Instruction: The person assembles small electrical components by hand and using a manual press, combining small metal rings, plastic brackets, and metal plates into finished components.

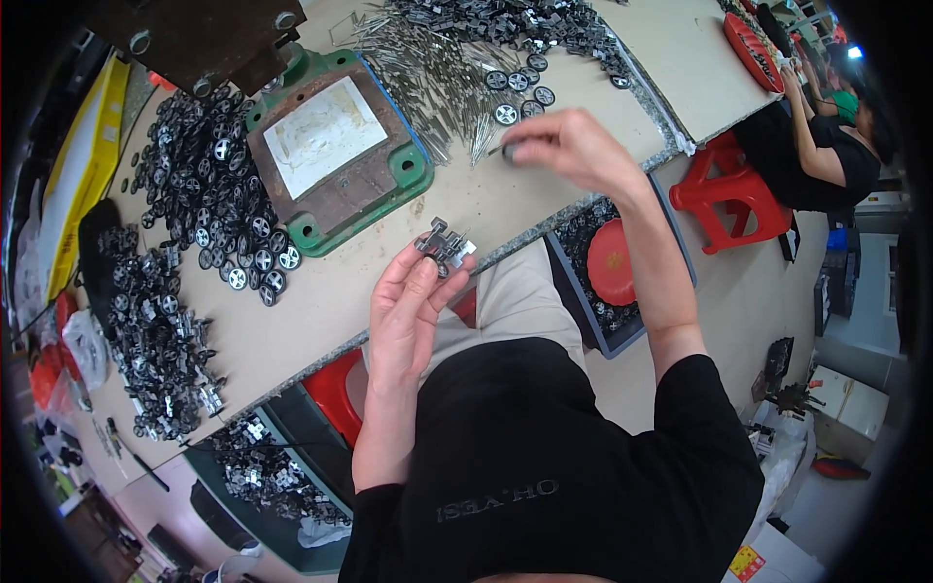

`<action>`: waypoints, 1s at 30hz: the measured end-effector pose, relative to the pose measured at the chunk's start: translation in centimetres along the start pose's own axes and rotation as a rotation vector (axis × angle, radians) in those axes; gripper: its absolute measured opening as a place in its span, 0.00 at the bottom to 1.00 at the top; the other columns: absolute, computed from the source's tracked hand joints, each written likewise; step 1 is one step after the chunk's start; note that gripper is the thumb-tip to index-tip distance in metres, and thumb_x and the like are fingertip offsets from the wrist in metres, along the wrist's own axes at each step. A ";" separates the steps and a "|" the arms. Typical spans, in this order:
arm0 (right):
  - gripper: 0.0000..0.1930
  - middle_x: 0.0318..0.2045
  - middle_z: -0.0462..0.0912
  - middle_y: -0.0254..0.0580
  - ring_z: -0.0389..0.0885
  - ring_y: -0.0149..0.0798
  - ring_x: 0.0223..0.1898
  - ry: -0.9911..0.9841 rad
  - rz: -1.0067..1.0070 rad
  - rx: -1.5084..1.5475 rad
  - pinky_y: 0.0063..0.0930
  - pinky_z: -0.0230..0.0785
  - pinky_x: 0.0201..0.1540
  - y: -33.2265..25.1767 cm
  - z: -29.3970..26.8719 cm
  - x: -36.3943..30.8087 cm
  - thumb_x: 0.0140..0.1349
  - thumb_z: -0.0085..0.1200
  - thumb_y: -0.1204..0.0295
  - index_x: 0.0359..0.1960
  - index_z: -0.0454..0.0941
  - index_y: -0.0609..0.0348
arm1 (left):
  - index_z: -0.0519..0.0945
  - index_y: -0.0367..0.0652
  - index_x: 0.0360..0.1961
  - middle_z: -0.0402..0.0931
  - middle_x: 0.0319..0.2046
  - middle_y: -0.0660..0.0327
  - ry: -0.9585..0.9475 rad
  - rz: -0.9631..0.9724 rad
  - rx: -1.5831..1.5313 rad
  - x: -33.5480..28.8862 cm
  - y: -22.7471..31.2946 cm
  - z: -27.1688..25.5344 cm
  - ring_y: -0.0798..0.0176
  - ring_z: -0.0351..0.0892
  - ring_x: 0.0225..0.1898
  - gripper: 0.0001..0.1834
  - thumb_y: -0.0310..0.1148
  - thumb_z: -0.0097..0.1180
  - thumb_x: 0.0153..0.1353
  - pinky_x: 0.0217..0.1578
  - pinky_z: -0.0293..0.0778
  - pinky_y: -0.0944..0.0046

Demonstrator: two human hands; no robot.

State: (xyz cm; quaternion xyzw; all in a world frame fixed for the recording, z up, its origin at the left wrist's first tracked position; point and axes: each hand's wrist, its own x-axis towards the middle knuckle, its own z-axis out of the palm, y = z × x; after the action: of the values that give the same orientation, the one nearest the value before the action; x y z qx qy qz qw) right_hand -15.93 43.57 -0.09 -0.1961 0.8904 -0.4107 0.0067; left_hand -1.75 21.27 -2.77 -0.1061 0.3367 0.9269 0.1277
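Note:
My left hand (406, 301) grips a small grey-and-black toy car chassis (449, 241) between thumb and fingers, over the table's near edge. A dark wheel shows by the thumb. Farther right, my right hand (575, 151) is closed in a pinch above the tabletop, slightly blurred by motion. Between its fingertips is a small dark wheel (510, 152), with what looks like a thin axle sticking out. Just beyond that hand lie several loose black wheels with silver spokes (505, 114) and a heap of thin metal axles (418, 83).
A green-based press (418, 167) stands at the back, with wheels (209, 170) heaped to its left. Small chassis parts (155, 340) lie front left, more dark parts (525, 21) at the back. Bins hold parts below. Another person (836, 146) sits far right beyond a red stool (729, 194).

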 end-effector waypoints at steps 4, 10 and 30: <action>0.13 0.21 0.76 0.42 0.73 0.35 0.22 -0.288 0.107 -0.076 0.26 0.66 0.29 -1.8 0.6 -2.0 0.48 0.59 0.74 0.36 0.77 0.62 | 0.68 0.32 0.51 0.74 0.43 0.50 -0.002 -0.009 0.012 0.0 0.0 0.2 0.53 0.76 0.46 0.16 0.27 0.46 0.63 0.47 0.75 0.63; 0.18 0.35 0.76 0.42 0.75 0.38 0.31 -0.150 -0.046 -0.220 0.29 0.69 0.36 -2.0 0.3 -2.4 0.46 0.58 0.77 0.42 0.75 0.61 | 0.68 0.33 0.51 0.74 0.43 0.51 0.001 -0.004 0.018 -0.1 0.1 0.2 0.54 0.76 0.45 0.16 0.26 0.46 0.62 0.46 0.75 0.64; 0.17 0.44 0.75 0.40 0.73 0.28 0.43 -0.426 0.159 0.973 0.22 0.67 0.48 -3.0 3.8 -5.1 0.58 0.49 0.80 0.51 0.70 0.65 | 0.66 0.32 0.53 0.73 0.44 0.52 -0.004 0.036 0.101 0.1 -0.5 0.0 0.58 0.77 0.43 0.18 0.25 0.47 0.62 0.46 0.75 0.64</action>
State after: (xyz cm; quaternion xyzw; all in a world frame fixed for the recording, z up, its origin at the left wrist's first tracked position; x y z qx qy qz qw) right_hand -9.56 40.89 -1.15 -0.1812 0.5884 -0.7251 0.3085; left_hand -1.66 21.67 -3.04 -0.0914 0.3847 0.9110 0.1169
